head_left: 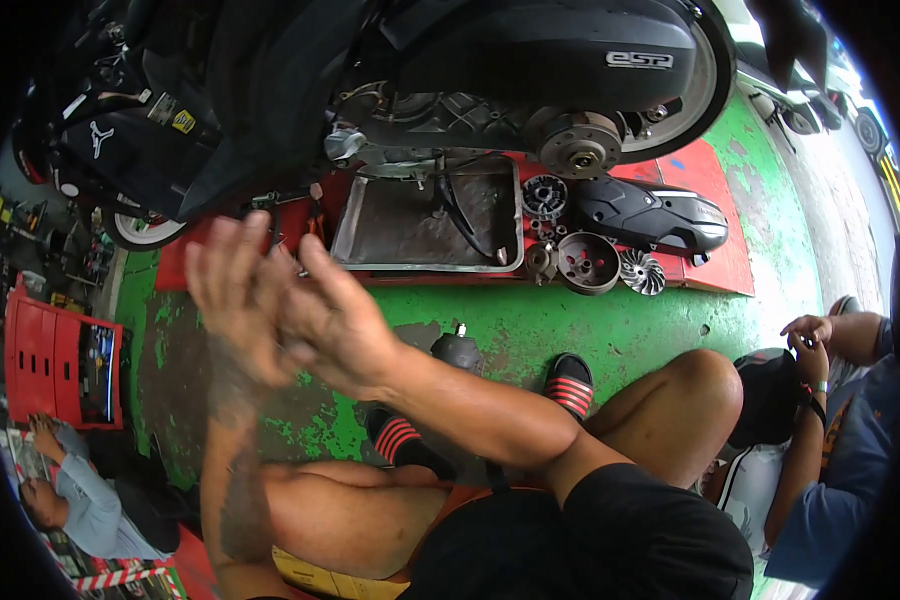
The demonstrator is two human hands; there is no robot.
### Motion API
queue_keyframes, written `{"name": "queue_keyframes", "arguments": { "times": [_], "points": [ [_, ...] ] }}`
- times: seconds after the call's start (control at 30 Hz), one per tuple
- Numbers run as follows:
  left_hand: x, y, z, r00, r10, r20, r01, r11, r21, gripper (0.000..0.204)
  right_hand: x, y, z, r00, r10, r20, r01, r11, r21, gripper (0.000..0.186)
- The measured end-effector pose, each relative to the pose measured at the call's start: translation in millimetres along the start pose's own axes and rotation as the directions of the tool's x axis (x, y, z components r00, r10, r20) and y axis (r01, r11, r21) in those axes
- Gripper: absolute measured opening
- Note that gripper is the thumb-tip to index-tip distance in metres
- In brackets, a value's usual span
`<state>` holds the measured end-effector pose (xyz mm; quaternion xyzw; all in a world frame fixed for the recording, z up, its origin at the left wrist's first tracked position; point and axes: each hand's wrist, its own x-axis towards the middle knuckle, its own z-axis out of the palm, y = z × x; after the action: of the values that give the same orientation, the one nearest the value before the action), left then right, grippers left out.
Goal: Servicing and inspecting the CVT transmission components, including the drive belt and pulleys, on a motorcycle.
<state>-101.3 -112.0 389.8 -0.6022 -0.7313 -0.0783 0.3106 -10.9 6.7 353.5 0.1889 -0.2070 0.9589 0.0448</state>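
Observation:
My left hand (232,300) and my right hand (345,325) meet palm to palm in front of me, left of the middle. The left fingers stretch upward, blurred. My right thumb stands out, and the other right fingers are partly hidden against the left hand. I see nothing held between them. Beyond them a metal tray (385,215) holds a black drive belt (460,222). Right of it lie a round metal pulley part (544,197), a clutch bell (587,262), a finned fan disc (642,272) and a black engine side cover (650,215).
A black scooter (530,55) stands over the red platform (725,265), its round hub (582,150) exposed. A dark rounded container (457,348) sits on the green floor near my sandals. People sit at the left (110,505) and right (850,450). A red tool cabinet (45,350) stands left.

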Motion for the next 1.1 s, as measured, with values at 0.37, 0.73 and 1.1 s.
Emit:
{"name": "queue_keyframes", "arguments": {
  "times": [0.37, 0.73, 1.1],
  "points": [
    [-1.8, 53.9, 12.7, 0.961, 0.243, 0.135, -0.205, 0.948, -0.245, 0.07, -27.3, 16.4, -34.0, 0.947, 0.053, -0.316, -0.011, 0.991, 0.131, 0.08],
    [-14.4, -9.1, 2.1, 0.831, -0.523, 0.19, 0.556, 0.796, -0.242, 0.041, -64.5, -111.4, -132.5, 0.057, -0.826, -0.561, 0.377, 0.538, -0.754, 0.058],
    [-4.1, -3.3, -5.6, 0.79, -0.577, 0.207, 0.604, 0.675, -0.423, 0.077, -28.4, -216.9, -172.2, 0.254, -0.554, -0.793, 0.333, 0.82, -0.466, 0.067]
  ]
}}
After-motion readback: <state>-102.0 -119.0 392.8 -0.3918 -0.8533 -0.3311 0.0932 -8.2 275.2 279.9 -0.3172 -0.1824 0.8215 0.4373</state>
